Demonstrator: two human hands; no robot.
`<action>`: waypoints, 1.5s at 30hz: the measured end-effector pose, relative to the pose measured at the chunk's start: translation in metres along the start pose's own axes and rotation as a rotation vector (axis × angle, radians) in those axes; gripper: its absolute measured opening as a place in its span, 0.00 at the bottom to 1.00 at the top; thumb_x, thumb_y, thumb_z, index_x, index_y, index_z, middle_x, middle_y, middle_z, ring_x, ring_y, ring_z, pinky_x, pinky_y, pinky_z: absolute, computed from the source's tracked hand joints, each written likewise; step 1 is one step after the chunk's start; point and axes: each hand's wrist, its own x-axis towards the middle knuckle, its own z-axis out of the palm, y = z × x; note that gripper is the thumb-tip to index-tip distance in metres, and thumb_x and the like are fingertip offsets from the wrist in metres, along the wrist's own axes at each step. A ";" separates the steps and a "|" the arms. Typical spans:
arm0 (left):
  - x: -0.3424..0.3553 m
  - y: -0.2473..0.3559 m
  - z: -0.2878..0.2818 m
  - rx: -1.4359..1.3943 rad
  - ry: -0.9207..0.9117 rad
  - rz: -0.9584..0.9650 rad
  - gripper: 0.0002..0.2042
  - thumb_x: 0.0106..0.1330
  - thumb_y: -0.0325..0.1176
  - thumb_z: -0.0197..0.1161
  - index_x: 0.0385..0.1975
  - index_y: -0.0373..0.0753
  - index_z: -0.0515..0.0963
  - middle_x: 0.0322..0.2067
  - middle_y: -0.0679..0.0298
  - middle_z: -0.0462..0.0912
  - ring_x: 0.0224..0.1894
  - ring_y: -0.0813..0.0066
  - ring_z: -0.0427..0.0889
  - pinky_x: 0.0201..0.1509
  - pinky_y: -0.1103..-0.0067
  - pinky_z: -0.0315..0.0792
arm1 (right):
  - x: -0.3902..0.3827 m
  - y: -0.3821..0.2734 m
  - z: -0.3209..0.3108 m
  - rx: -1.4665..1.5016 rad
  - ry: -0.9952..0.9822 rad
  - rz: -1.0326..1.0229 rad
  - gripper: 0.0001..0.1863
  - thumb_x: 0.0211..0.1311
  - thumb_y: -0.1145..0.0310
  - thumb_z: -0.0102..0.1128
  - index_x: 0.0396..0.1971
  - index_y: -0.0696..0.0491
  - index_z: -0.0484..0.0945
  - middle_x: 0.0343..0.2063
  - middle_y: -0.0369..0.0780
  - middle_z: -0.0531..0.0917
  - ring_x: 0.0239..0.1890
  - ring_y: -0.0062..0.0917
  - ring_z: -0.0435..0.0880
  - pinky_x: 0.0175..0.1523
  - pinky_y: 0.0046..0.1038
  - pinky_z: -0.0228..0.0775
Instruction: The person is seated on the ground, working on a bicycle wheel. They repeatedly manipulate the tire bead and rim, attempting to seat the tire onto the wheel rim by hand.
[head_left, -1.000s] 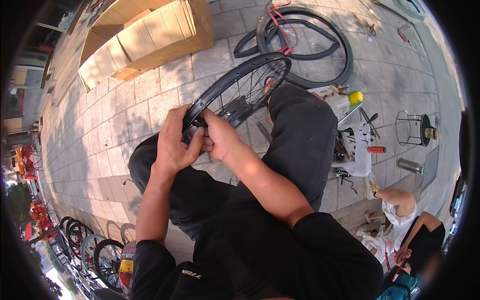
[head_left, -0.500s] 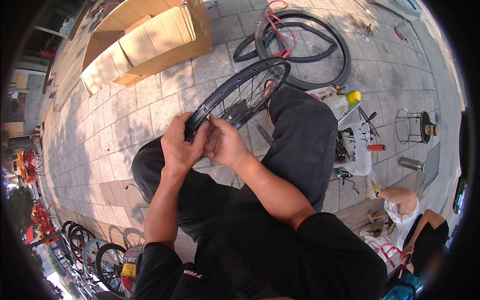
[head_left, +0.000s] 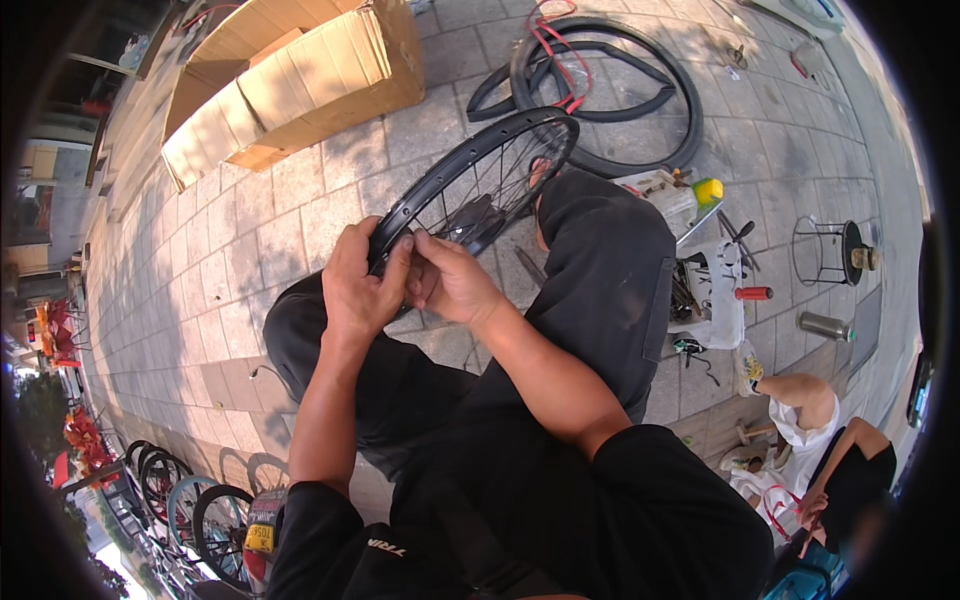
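A black bicycle rim with spokes (head_left: 465, 150) leans over my legs, its near end between my hands. My left hand (head_left: 360, 275) is closed round the rim's left side, thumb pressed on its inner edge. Just to the right, my right hand (head_left: 450, 285) has curled fingers pinched at the rim's inner side beside my left thumb; whatever small part is between them is hidden. Beyond the wheel a black tyre (head_left: 680, 90), a black tube (head_left: 622, 117) and a red strip (head_left: 550, 35) lie on the paving.
A cardboard box (head_left: 290, 90) stands at upper left. A tool tray (head_left: 710, 300), a red-handled screwdriver (head_left: 752, 294), a metal bottle (head_left: 822, 325) and a round stand (head_left: 850, 250) are on my right. Parked bicycles (head_left: 220, 530) are at lower left. Another person (head_left: 850, 470) sits at lower right.
My hands dipped slightly with the rim, then rose a little. My left thumb shifted toward my right fingertips. The person at lower right moved their hands slightly.
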 end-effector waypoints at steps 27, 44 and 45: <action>0.010 0.001 -0.013 -0.039 -0.056 0.227 0.26 0.60 0.27 0.73 0.60 0.30 0.76 0.48 0.45 0.81 0.51 0.44 0.83 0.53 0.64 0.80 | 0.008 -0.010 0.016 0.032 0.234 0.122 0.18 0.80 0.53 0.56 0.37 0.53 0.83 0.17 0.28 0.75 0.11 0.15 0.62 0.15 0.22 0.49; 0.013 -0.003 -0.005 -0.088 -0.018 0.093 0.22 0.62 0.32 0.76 0.54 0.32 0.79 0.45 0.51 0.85 0.45 0.50 0.86 0.48 0.65 0.81 | 0.013 -0.014 0.002 -0.027 0.163 0.050 0.14 0.79 0.53 0.58 0.38 0.48 0.79 0.25 0.34 0.81 0.17 0.20 0.73 0.19 0.23 0.57; 0.012 -0.005 -0.007 -0.110 -0.031 0.108 0.22 0.62 0.31 0.76 0.55 0.32 0.79 0.47 0.50 0.84 0.47 0.52 0.86 0.50 0.66 0.80 | 0.014 -0.016 0.006 0.013 0.171 0.085 0.14 0.78 0.53 0.59 0.38 0.47 0.79 0.24 0.34 0.81 0.17 0.20 0.72 0.19 0.24 0.57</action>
